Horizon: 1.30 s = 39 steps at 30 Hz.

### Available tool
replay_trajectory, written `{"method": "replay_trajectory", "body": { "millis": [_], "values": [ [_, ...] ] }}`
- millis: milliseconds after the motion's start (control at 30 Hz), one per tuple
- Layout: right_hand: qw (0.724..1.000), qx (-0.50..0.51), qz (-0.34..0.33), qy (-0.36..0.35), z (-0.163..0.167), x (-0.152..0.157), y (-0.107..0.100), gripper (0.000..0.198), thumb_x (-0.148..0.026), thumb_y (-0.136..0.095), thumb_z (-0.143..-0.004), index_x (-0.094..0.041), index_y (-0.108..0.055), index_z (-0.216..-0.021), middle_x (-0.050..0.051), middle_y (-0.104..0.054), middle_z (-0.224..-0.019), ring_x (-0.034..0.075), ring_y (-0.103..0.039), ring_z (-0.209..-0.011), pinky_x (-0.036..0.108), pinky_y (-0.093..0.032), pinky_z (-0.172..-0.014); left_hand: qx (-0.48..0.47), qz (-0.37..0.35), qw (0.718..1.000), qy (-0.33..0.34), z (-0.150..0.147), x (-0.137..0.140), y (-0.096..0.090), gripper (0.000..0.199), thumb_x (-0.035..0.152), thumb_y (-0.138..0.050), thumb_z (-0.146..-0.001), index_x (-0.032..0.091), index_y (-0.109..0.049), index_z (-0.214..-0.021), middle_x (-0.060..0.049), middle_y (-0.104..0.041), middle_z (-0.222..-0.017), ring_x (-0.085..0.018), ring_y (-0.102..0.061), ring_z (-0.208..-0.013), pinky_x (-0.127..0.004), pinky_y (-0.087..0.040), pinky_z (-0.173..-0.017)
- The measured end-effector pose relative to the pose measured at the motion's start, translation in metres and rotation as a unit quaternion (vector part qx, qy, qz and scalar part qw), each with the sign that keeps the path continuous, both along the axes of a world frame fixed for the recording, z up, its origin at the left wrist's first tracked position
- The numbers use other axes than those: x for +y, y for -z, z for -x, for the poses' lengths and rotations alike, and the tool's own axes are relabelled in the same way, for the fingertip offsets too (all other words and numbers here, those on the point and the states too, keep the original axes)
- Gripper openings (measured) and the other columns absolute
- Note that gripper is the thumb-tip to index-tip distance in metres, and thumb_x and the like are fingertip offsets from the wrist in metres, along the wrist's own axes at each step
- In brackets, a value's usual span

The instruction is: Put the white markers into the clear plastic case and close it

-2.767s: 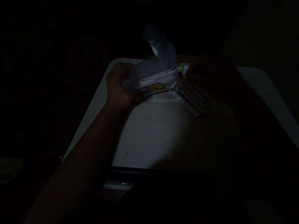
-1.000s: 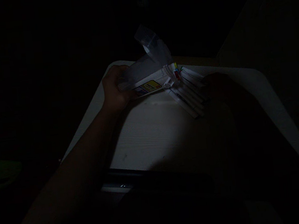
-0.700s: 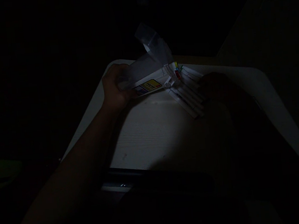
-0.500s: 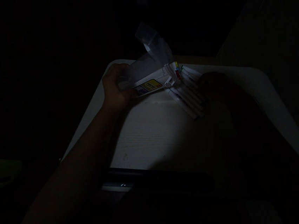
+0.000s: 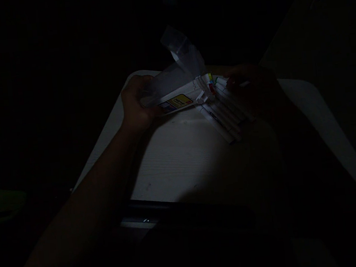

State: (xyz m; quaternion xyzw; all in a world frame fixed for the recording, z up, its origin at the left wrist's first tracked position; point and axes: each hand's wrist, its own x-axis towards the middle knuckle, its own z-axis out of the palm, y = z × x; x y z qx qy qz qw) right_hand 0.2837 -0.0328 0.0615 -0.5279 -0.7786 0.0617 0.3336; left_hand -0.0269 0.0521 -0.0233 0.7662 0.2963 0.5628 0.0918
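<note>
White markers (image 5: 221,116), at least four, lie fanned on the tabletop (image 5: 168,164) beside one clear case (image 5: 168,84). My left hand (image 5: 137,101) curls around the case's end; my shadowed right hand (image 5: 250,80), farther out than half a second ago, is at the markers, its grip impossible to tell. Beyond the pale wood grain, the room (image 5: 314,45) is dark.

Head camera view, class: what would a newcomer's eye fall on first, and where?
Probably the clear plastic box in the left hand, just above the picture's middle, its lid raised and a yellow label on its near side. Next come the white pens fanned out to its right on the pale table, by the shadowed right hand. A green shape glows faintly at the left edge.
</note>
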Motion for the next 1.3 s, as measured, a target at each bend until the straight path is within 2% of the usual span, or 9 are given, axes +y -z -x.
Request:
{"method": "replay_trajectory", "body": {
  "millis": [133,233,400,533,667,833,1000,1133,1300],
  "values": [
    [0.998,-0.007,-0.002,-0.058,0.02,-0.014,-0.005,0.037,-0.032,-0.049,-0.093,-0.017,-0.065,-0.123,0.009,-0.062,-0.126,0.02,-0.062,-0.109,0.039,-0.053,-0.101,-0.015,-0.023,1.0,-0.01,0.0,0.003,0.004,0.103,0.078,-0.082,-0.032,0.018,-0.061,-0.113,-0.003,-0.058,-0.098,-0.028,-0.064,-0.097,-0.061,-0.052,-0.092],
    [0.996,-0.008,-0.019,-0.092,0.025,-0.015,-0.002,0.037,-0.03,-0.047,-0.094,-0.012,-0.066,-0.12,0.01,-0.062,-0.123,0.019,-0.06,-0.115,0.036,-0.051,-0.105,0.004,-0.026,1.0,-0.012,0.001,0.004,0.004,0.107,0.079,-0.082,-0.028,0.019,-0.06,-0.113,-0.002,-0.058,-0.1,-0.028,-0.064,-0.097,-0.06,-0.052,-0.091],
    [0.997,-0.062,-0.012,-0.033,0.029,-0.013,-0.006,0.03,-0.028,-0.05,-0.095,-0.021,-0.069,-0.117,0.008,-0.062,-0.121,0.02,-0.058,-0.117,0.037,-0.048,-0.107,0.006,-0.015,1.0,-0.009,-0.002,-0.001,-0.002,0.103,0.083,-0.079,-0.03,0.02,-0.062,-0.11,-0.003,-0.058,-0.096,-0.027,-0.065,-0.093,-0.058,-0.053,-0.089],
    [0.997,-0.075,-0.002,-0.012,0.034,-0.016,-0.011,0.027,-0.023,-0.053,-0.093,-0.019,-0.071,-0.113,0.008,-0.062,-0.12,0.02,-0.058,-0.116,0.035,-0.047,-0.108,0.014,-0.012,1.0,-0.012,-0.003,-0.004,-0.005,0.102,0.078,-0.082,-0.029,0.019,-0.063,-0.109,-0.002,-0.057,-0.096,-0.028,-0.064,-0.094,-0.06,-0.053,-0.088],
    [0.998,-0.054,-0.015,-0.006,0.034,-0.018,-0.014,0.024,-0.02,-0.055,-0.092,-0.018,-0.072,-0.109,0.006,-0.066,-0.116,0.017,-0.062,-0.11,0.031,-0.051,-0.102,-0.001,-0.002,1.0,-0.004,-0.002,0.0,-0.003,0.101,0.075,-0.085,-0.025,0.018,-0.063,-0.106,-0.001,-0.057,-0.094,-0.028,-0.065,-0.094,-0.061,-0.052,-0.092],
    [0.998,0.033,0.027,0.035,0.027,-0.021,-0.021,0.023,-0.025,-0.055,-0.093,-0.019,-0.074,-0.104,0.003,-0.071,-0.105,0.015,-0.067,-0.096,0.028,-0.054,-0.092,-0.014,-0.023,1.0,-0.006,-0.002,0.003,0.003,0.106,0.077,-0.084,-0.027,0.018,-0.06,-0.112,-0.002,-0.059,-0.1,-0.029,-0.065,-0.099,-0.06,-0.052,-0.092],
    [0.993,0.11,0.041,-0.007,0.024,-0.02,-0.017,0.026,-0.019,-0.051,-0.088,-0.022,-0.073,-0.102,0.0,-0.071,-0.085,0.013,-0.067,-0.079,0.028,-0.057,-0.083,0.01,-0.014,1.0,-0.001,0.0,0.001,0.002,0.104,0.079,-0.082,-0.034,0.017,-0.059,-0.114,-0.004,-0.059,-0.099,-0.027,-0.065,-0.096,-0.057,-0.054,-0.089],
    [0.99,0.12,0.043,-0.053,0.026,-0.019,-0.016,0.027,-0.018,-0.053,-0.087,-0.019,-0.073,-0.105,0.002,-0.071,-0.094,0.013,-0.066,-0.083,0.029,-0.056,-0.087,0.009,-0.003,1.0,-0.006,0.001,0.003,0.004,0.103,0.079,-0.081,-0.034,0.018,-0.059,-0.114,-0.004,-0.059,-0.101,-0.026,-0.064,-0.097,-0.055,-0.055,-0.088],
    [0.998,0.051,0.032,-0.034,0.034,-0.021,-0.021,0.024,-0.02,-0.065,-0.082,-0.018,-0.074,-0.104,0.002,-0.071,-0.098,0.013,-0.065,-0.089,0.026,-0.054,-0.086,-0.007,-0.009,1.0,-0.006,0.0,0.006,0.006,0.107,0.081,-0.081,-0.029,0.019,-0.058,-0.113,-0.001,-0.056,-0.101,-0.028,-0.064,-0.1,-0.059,-0.052,-0.091]
  ]
}}
